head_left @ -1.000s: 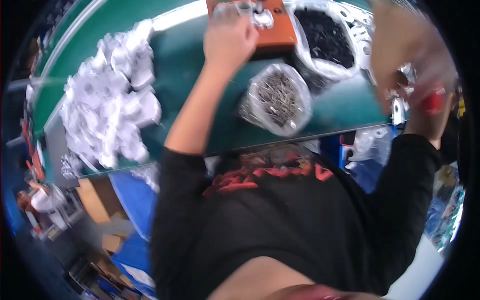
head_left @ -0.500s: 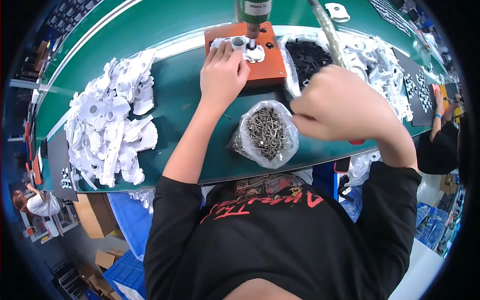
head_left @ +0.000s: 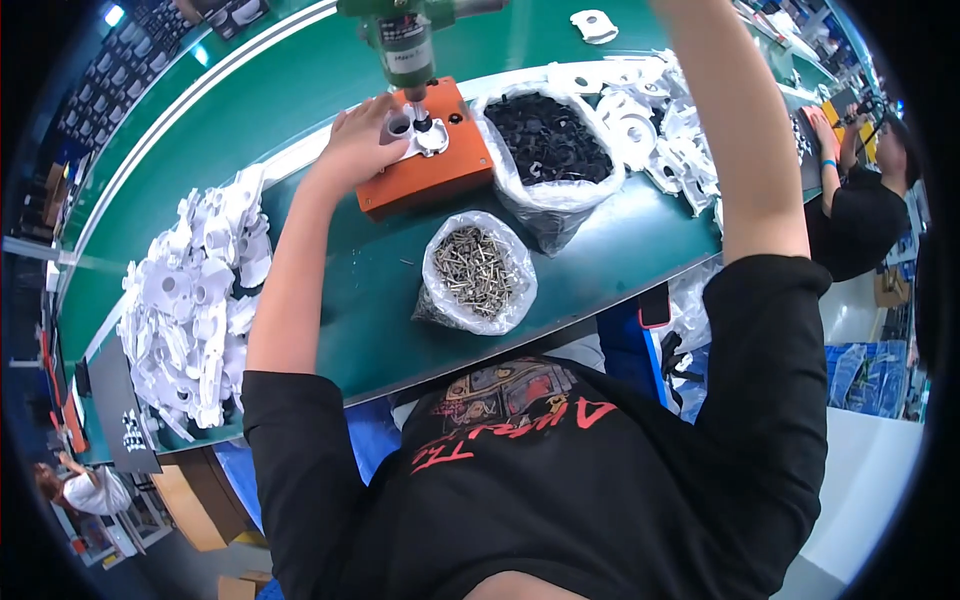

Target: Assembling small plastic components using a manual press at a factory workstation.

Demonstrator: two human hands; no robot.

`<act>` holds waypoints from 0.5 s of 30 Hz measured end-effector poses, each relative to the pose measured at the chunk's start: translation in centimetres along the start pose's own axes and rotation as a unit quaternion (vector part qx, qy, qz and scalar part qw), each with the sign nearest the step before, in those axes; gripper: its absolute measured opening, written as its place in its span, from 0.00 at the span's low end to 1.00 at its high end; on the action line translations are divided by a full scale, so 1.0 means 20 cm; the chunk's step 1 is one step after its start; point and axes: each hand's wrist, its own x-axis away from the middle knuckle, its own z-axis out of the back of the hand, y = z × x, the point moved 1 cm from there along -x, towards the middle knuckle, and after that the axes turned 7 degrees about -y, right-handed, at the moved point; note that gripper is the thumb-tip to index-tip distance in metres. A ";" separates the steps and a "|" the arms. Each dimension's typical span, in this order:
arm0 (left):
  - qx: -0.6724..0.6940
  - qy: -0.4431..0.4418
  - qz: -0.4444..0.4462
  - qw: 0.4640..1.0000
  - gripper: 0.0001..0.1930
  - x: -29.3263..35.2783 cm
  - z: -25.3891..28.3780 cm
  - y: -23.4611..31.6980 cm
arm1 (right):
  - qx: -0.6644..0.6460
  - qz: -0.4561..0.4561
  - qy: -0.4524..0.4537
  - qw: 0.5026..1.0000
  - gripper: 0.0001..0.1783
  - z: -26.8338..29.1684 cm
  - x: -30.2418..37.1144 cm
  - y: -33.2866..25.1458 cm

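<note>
My left hand (head_left: 362, 148) is closed on a white plastic part (head_left: 432, 138) lying on an orange fixture block (head_left: 425, 178). Its fingers curl around the part's raised round collar, with the thumb along the near side. Above the block hangs a green spindle machine (head_left: 405, 55), whose narrow tip comes down onto the part beside my fingers. Whether the tip turns cannot be told. My right forearm (head_left: 745, 150) stretches up past the top edge, so the right hand itself is outside the picture.
An open clear bag (head_left: 520, 290) of metal screws stands nearest me. Behind it is a larger bag (head_left: 560, 215) of small black parts. White plastic parts are heaped at left (head_left: 190, 300) and right (head_left: 640, 125). Another person (head_left: 870, 200) works at far right.
My right hand, a fist beside the screw bag before, has gone up and out of the top edge. The whole view has shifted. My left hand stays on the white part.
</note>
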 end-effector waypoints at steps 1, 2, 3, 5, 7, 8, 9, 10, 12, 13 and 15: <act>-0.042 -0.009 0.008 0.999 0.28 -0.01 0.03 0.03 | 0.190 0.173 -0.040 0.966 0.34 0.09 -0.14 0.04; -0.047 -0.010 0.003 0.999 0.28 -0.02 0.07 0.08 | 0.368 0.333 -0.075 0.865 0.36 0.17 -0.25 0.12; -0.066 -0.031 0.023 0.997 0.29 -0.01 0.12 0.11 | 0.302 0.157 0.052 0.939 0.38 0.04 -0.24 0.11; -0.103 -0.028 0.043 0.993 0.28 -0.08 0.17 0.18 | 0.403 0.266 -0.070 0.873 0.47 0.45 -0.49 0.11; -0.078 -0.003 0.082 0.994 0.25 -0.06 0.25 0.03 | 0.436 0.212 -0.002 0.874 0.48 0.41 -0.57 0.22; -0.063 0.005 0.119 0.991 0.25 -0.05 0.29 -0.10 | 0.399 0.103 0.132 0.902 0.47 0.27 -0.49 0.28; -0.067 0.057 0.127 0.988 0.24 -0.10 0.31 -0.15 | 0.450 0.157 0.039 0.878 0.39 0.42 -0.50 0.23; -0.068 0.108 0.134 0.983 0.24 -0.18 0.32 -0.22 | 0.501 0.169 0.047 0.848 0.36 0.54 -0.51 0.11; -0.064 0.176 0.138 0.973 0.22 -0.28 0.32 -0.45 | 0.548 0.228 0.084 0.801 0.32 0.64 -0.53 -0.04; -0.069 0.197 0.148 0.967 0.20 -0.28 0.31 -0.57 | 0.533 0.289 0.107 0.788 0.31 0.49 -0.38 0.06; -0.076 0.170 0.131 0.974 0.23 -0.35 0.32 -0.59 | 0.483 0.379 0.104 0.783 0.26 0.27 -0.05 0.03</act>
